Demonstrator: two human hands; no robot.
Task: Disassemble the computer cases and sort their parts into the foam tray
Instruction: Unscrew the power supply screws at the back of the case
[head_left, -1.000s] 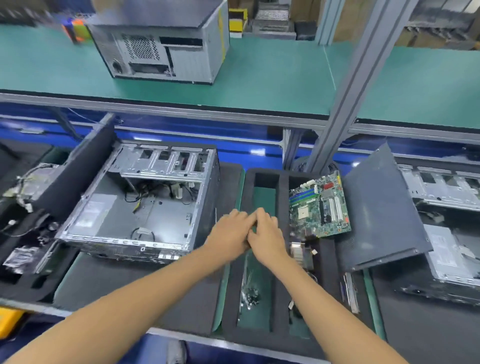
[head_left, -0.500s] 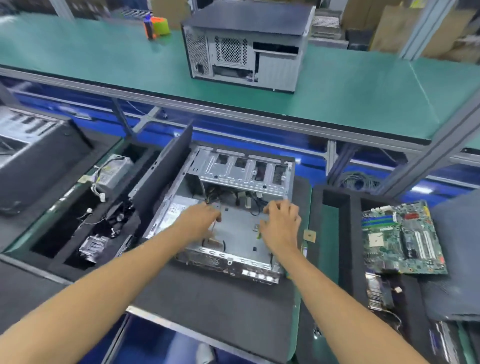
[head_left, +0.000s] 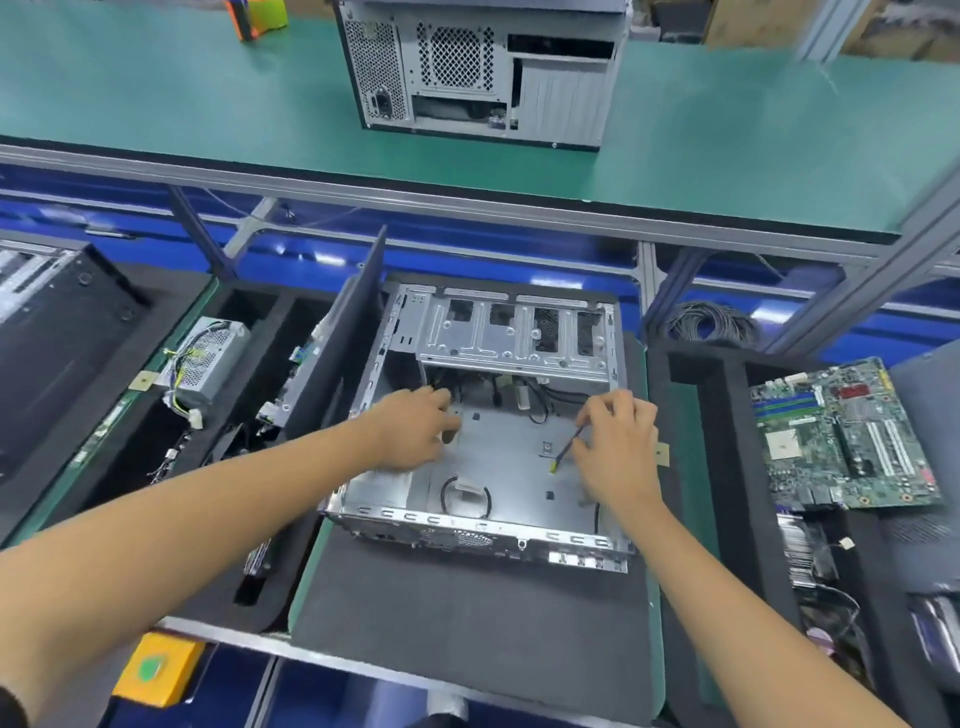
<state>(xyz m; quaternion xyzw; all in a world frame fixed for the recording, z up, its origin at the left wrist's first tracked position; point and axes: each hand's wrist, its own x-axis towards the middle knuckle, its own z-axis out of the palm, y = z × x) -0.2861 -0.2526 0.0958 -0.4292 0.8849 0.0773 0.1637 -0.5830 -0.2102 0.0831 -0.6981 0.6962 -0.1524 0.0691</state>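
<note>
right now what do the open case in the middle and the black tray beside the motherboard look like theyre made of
Open case: bare sheet metal by the look, grey with a dull sheen, stamped slots and folded edges.
Black tray: probably foam, matte black, with thick soft-edged walls round cut-out pockets.

A coil of black cable (head_left: 707, 323) lies far right; a yellow box (head_left: 158, 669) sits below the surface's near left edge.

arms: bare to elbow | hands (head_left: 415, 431): ungloved | left wrist: dark band at frame edge (head_left: 13, 709)
</note>
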